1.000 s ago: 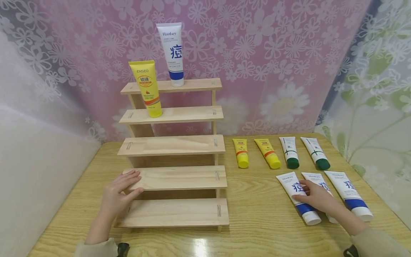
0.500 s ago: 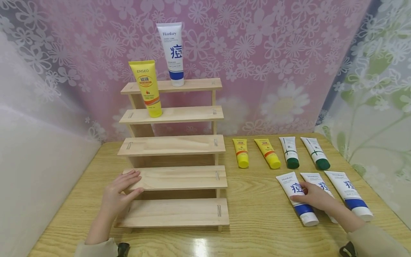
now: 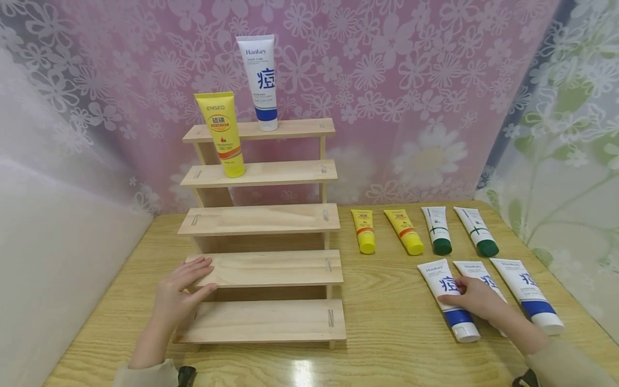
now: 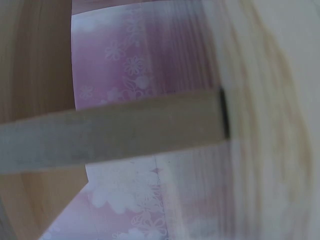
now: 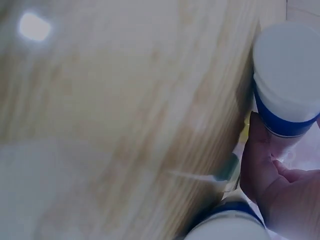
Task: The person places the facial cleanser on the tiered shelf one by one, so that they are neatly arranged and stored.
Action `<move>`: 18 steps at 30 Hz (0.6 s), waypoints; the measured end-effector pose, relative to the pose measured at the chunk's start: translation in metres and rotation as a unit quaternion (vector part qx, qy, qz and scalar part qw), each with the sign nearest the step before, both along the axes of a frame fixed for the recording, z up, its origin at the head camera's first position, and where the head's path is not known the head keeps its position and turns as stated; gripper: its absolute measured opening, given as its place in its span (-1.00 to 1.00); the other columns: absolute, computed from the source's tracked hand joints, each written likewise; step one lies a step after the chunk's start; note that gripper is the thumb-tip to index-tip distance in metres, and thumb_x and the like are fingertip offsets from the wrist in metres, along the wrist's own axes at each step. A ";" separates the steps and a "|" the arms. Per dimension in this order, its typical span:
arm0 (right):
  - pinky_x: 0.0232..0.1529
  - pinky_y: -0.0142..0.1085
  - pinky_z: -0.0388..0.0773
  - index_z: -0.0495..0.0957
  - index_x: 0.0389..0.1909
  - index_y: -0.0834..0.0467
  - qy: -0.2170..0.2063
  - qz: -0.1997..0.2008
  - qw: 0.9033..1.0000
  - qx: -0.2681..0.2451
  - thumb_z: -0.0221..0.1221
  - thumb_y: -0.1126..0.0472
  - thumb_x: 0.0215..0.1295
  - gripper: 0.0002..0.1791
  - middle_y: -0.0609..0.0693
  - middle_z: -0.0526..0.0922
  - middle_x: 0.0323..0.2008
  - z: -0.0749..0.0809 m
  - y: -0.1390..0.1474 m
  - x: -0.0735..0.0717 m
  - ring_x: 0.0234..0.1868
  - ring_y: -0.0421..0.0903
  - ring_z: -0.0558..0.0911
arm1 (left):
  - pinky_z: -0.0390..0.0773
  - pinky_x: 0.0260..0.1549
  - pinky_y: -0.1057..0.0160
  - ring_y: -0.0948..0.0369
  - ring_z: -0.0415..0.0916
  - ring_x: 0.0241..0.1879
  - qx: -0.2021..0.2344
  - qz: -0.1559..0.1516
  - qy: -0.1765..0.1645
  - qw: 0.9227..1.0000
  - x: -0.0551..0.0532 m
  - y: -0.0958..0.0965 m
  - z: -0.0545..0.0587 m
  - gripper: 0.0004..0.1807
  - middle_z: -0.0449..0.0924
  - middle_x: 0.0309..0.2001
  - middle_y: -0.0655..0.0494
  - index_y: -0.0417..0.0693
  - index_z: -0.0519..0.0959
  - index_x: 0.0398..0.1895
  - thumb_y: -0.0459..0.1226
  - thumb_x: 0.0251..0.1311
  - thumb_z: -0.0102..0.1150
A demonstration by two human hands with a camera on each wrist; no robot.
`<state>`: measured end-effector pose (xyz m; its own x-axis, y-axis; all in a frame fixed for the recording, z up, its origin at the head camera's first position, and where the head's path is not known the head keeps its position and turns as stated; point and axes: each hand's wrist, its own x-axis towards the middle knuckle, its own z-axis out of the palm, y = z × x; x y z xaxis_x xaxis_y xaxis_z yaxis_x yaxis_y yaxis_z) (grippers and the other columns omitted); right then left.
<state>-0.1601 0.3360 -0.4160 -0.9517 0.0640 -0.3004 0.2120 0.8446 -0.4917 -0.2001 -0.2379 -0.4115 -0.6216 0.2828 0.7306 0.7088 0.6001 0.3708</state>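
My right hand [image 3: 481,301] grips the leftmost white squeeze tube [image 3: 445,285] with a blue band, thumb across its front. In the right wrist view, the tube's white cap [image 5: 287,65] faces the camera beside my thumb. A second white-and-blue tube [image 3: 476,269] lies partly hidden under that hand, and a third [image 3: 524,293] lies to its right. My left hand [image 3: 176,293] rests on the left end of the second-lowest shelf of a wooden step rack [image 3: 271,267], fingers on the board, thumb at its front edge. The left wrist view shows only rack boards [image 4: 150,125], not the hand.
A yellow tube [image 3: 224,134] stands on the second shelf from the top, and a white-and-blue tube [image 3: 260,80] on the top shelf. Behind the right-hand row lie two smaller yellow tubes [image 3: 364,231] and two white tubes with green caps [image 3: 436,230]. A floral curtain [image 3: 377,107] hangs behind.
The tube under my right hand has shifted slightly at its cap end, leftward, and my thumb has moved a little further over it. My left hand stays in place on the rack.
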 end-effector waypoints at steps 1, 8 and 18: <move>-0.24 -0.04 0.43 0.20 0.02 0.58 0.001 -0.003 1.000 -0.001 0.19 -0.29 -0.08 0.02 0.33 0.45 -0.23 0.002 -0.001 0.000 -0.30 0.05 0.41 | 0.11 0.19 0.30 0.24 0.40 0.02 0.001 0.000 -0.002 1.000 0.000 0.000 0.000 -0.59 0.57 -0.14 -0.10 -0.24 0.62 -0.31 -0.31 -0.38 0.43; -0.25 -0.06 0.44 0.13 0.06 0.60 0.029 -0.021 0.999 0.008 0.17 -0.31 -0.08 0.08 0.34 0.43 -0.22 0.008 -0.008 0.004 -0.29 0.07 0.38 | 0.13 0.19 0.28 0.24 0.42 0.01 0.006 -0.008 0.007 1.000 0.000 0.001 -0.001 -0.60 0.57 -0.16 -0.10 -0.24 0.63 -0.32 -0.23 -0.31 0.42; -0.35 -0.18 0.45 0.17 0.04 0.56 0.118 -0.044 0.992 -0.009 0.19 -0.24 -0.03 -0.03 0.33 0.42 -0.23 0.018 -0.025 -0.001 -0.30 0.09 0.39 | 0.12 0.19 0.30 0.22 0.42 0.01 0.006 -0.006 0.003 1.000 0.000 0.001 -0.001 -0.61 0.56 -0.15 -0.13 -0.25 0.62 -0.31 -0.27 -0.32 0.42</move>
